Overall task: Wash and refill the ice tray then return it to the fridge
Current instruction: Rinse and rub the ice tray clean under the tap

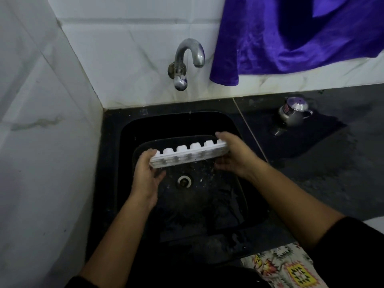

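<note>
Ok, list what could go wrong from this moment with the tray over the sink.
1. The ice tray is held only at its ends by the left hand and right hand; wet, it might slip into the sink.
2. It sits tilted, undersides up, in front of the tap, so a refill could miss or spill unless it is turned over.

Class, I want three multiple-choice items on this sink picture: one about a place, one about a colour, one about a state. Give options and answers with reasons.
1. Where is the ice tray?
A. on the counter
B. held over the sink
C. under the cloth

2. What colour is the hanging cloth?
A. purple
B. green
C. white

3. How is the tray held?
A. flat, in one hand
B. tilted on its edge, between both hands
C. resting on the drain

Answers:
1 B, the black basin lies below it.
2 A, it is deep purple.
3 B, the left hand and right hand each grip one end.
</note>
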### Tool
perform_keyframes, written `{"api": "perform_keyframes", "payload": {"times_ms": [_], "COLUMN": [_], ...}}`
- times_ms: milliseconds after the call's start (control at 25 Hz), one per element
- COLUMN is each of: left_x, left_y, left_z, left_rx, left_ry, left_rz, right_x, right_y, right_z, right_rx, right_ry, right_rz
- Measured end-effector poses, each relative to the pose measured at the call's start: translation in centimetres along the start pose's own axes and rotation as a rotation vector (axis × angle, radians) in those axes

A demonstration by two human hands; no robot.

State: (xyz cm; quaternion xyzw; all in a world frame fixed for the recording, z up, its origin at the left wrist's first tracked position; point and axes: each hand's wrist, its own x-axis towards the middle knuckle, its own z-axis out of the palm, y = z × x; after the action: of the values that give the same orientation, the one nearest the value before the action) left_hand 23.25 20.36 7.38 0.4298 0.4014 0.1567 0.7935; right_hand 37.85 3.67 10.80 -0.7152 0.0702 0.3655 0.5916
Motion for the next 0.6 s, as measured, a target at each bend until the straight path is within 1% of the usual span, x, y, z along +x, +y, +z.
{"api": "perform_keyframes", "payload": {"times_ms": [40,120,200,240,280,360,400,440,480,560,600], "left_x": [0.0,0.0,0.2,0.5,0.6,0.7,0.9,1.1,1.1,0.5,0.3], "left_y": [0.3,1.0,0.9,0.3,-0.2,-0.3,-0.1,0.3,0.8,1.8,1.7], "left_z": [0.2,0.6,0.8,0.6,0.4,0.0,-0.3,-0.5,-0.5,-0.1,-0.1], "left_rx": [-0.050,-0.141,-0.145,-0.111,-0.054,0.082,0.135,0.155,0.126,-0.025,-0.077], "left_ry": [-0.017,-0.034,0.000,0.032,0.075,0.105,0.090,0.079,0.077,0.073,0.062], "left_rz": [0.041,0.194,0.334,0.324,0.243,-0.014,-0.095,-0.086,0.007,0.311,0.444], "right_x": [0.0,-0.6,-0.7,-0.4,0.2,0.4,0.2,0.2,0.2,-0.1,-0.2], "right_y": [-0.8,-2.2,-1.6,-0.3,1.0,2.1,1.6,0.9,0.1,-1.5,-1.3], "right_z": [-0.2,-0.2,0.0,0.0,0.2,0.5,0.5,0.4,0.2,0.4,0.5], "right_rx": [0.017,0.117,0.165,0.136,0.084,-0.044,-0.085,-0.104,-0.085,0.087,0.137], "right_ry": [0.008,0.013,0.032,0.043,0.046,0.026,0.003,-0.011,-0.015,-0.031,-0.009], "right_rz": [-0.069,-0.260,-0.443,-0.461,-0.386,-0.073,0.026,0.023,-0.058,-0.340,-0.482]}}
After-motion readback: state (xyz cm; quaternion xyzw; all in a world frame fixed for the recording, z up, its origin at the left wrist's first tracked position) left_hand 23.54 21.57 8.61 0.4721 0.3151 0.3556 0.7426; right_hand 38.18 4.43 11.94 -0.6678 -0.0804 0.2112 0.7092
